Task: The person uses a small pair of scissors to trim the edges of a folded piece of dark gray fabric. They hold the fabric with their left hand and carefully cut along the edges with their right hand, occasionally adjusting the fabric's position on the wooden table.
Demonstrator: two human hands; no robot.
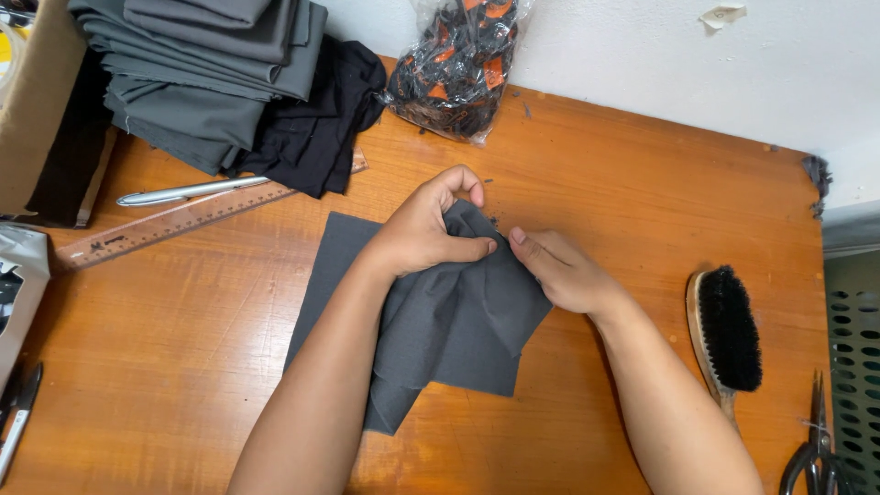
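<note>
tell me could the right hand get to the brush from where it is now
Probably yes. The right hand rests on the grey cloth, and only bare table lies between it and the brush on its right.

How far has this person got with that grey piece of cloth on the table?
Looks early. Done: one edge of the grey cloth is already turned over onto itself. In hand: the left hand pinches a fold at its top corner, and the right hand presses beside it. Left: most of the cloth lies loose and bunched, not flat.
</note>
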